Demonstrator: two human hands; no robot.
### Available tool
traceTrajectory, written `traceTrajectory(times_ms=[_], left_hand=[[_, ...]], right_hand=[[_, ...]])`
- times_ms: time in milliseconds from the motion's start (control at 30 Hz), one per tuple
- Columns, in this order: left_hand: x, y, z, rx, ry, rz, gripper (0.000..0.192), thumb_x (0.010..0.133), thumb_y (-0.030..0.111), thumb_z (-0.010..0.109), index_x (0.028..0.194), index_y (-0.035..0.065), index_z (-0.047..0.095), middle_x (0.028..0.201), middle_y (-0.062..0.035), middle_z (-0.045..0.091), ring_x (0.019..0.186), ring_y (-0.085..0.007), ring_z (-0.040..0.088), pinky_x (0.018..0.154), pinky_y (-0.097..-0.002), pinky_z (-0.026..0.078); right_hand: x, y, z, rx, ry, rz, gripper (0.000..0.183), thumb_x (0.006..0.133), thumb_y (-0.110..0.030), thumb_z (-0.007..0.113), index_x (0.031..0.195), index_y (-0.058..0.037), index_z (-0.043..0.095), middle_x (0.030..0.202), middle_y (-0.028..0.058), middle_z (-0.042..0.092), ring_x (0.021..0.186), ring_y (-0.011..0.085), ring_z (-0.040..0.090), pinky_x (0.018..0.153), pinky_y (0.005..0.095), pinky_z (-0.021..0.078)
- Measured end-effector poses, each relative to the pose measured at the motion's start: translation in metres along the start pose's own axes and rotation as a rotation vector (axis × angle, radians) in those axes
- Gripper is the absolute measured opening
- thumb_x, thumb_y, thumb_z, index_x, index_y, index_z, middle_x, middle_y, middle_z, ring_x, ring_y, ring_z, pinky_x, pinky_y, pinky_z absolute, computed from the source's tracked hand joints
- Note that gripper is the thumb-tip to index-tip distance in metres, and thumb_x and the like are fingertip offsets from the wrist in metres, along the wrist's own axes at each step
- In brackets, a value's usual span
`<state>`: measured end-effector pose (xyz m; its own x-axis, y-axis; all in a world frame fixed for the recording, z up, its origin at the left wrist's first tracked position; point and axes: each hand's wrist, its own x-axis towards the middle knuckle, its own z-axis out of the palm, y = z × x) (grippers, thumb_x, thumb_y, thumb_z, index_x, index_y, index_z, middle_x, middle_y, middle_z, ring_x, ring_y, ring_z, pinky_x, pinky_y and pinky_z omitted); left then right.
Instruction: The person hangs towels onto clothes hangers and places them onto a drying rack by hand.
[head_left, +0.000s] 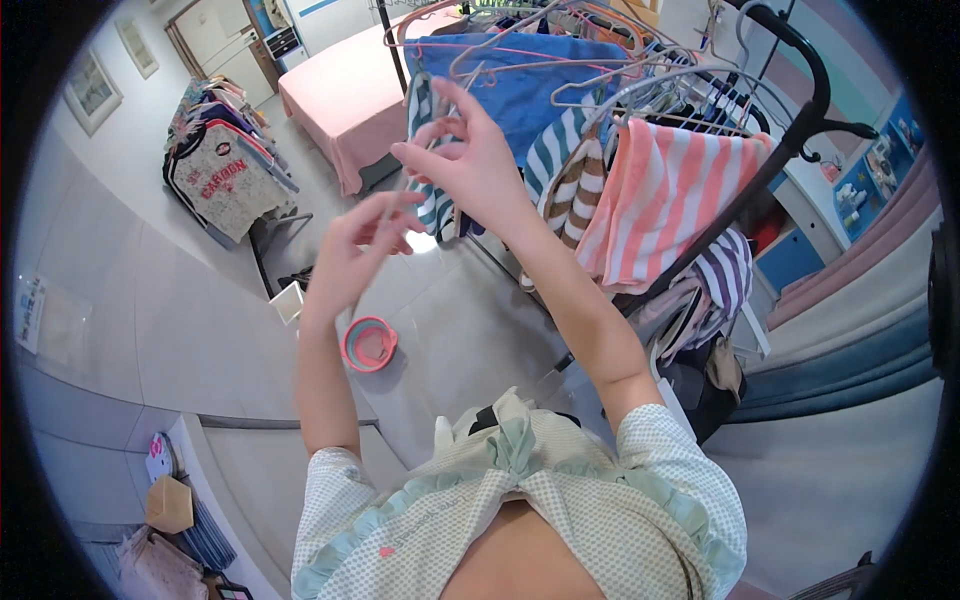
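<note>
My left hand (365, 238) is raised with curled fingers, just left of and below my right hand (472, 161). A thin pale rod (355, 306), blurred and partly hidden, seems to run up past the fingers of both hands; whether either grips it is unclear. Behind my right hand hangs a green-and-white striped cloth (433, 208). Farther right on the black clothes rack (750, 176) are a blue cloth (517, 90), another green-and-white striped cloth (555, 154), a brown-and-white striped cloth (581, 195) and a pink-and-white striped towel (660, 202). Wire hangers (592, 71) cross above them.
A pink and grey collapsible basin (369, 344) stands on the tiled floor. A second rack of clothes (232, 176) is at the left, near a pink-covered table or bed (345, 90). Purple-and-white striped fabric (724, 266) lies low at the right, near long curtains (832, 352).
</note>
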<state>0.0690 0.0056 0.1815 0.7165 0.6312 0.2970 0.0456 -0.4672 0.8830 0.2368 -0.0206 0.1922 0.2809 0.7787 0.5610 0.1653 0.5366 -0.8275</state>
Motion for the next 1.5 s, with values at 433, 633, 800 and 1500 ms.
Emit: traceTrajectory(times_ms=[433, 633, 800, 1500], left_hand=[[-0.056, -0.009, 0.066, 0.326, 0.173, 0.465, 0.042, 0.067, 0.001, 0.064, 0.107, 0.0016, 0.05, 0.11, -0.0143, 0.052, 0.097, -0.0268, 0.052, 0.077, -0.0321, 0.044], [-0.065, -0.011, 0.128, 0.258, -0.282, 0.331, 0.025, 0.077, 0.007, 0.058, 0.102, 0.0023, 0.058, 0.089, -0.0092, 0.062, 0.082, -0.024, 0.059, 0.071, -0.0313, 0.046], [-0.075, -0.004, 0.202, 0.028, -0.49, 0.143, 0.018, 0.085, 0.012, 0.053, 0.099, 0.0057, 0.063, 0.068, -0.0057, 0.061, 0.059, -0.012, 0.057, 0.055, -0.0256, 0.044], [-0.021, 0.048, 0.5, -0.001, -0.835, 0.239, 0.024, 0.087, 0.012, 0.051, 0.107, 0.0036, 0.058, 0.092, -0.009, 0.062, 0.077, -0.0136, 0.057, 0.069, -0.0258, 0.045]], right_hand=[[-0.147, -0.062, -0.039, -0.311, -0.202, 0.389, 0.025, 0.09, -0.014, 0.044, 0.107, -0.0079, 0.06, 0.06, -0.0018, 0.047, 0.052, 0.0044, 0.044, 0.047, 0.0192, 0.0365], [-0.224, -0.074, -0.093, -0.358, -0.221, 0.363, 0.022, 0.085, -0.008, 0.052, 0.104, -0.0079, 0.062, 0.062, -0.0027, 0.049, 0.054, 0.004, 0.045, 0.049, 0.0199, 0.0375], [-0.281, -0.101, -0.139, -0.651, 0.132, 0.472, 0.019, 0.08, -0.018, 0.059, 0.096, -0.009, 0.062, 0.062, 0.0007, 0.053, 0.054, 0.0088, 0.047, 0.052, 0.0244, 0.0371], [-0.434, -0.111, -0.42, -0.833, 0.826, 0.517, 0.02, 0.07, -0.008, 0.056, 0.087, -0.0127, 0.067, 0.052, -0.0002, 0.046, 0.047, 0.0096, 0.047, 0.049, 0.0249, 0.0372]])
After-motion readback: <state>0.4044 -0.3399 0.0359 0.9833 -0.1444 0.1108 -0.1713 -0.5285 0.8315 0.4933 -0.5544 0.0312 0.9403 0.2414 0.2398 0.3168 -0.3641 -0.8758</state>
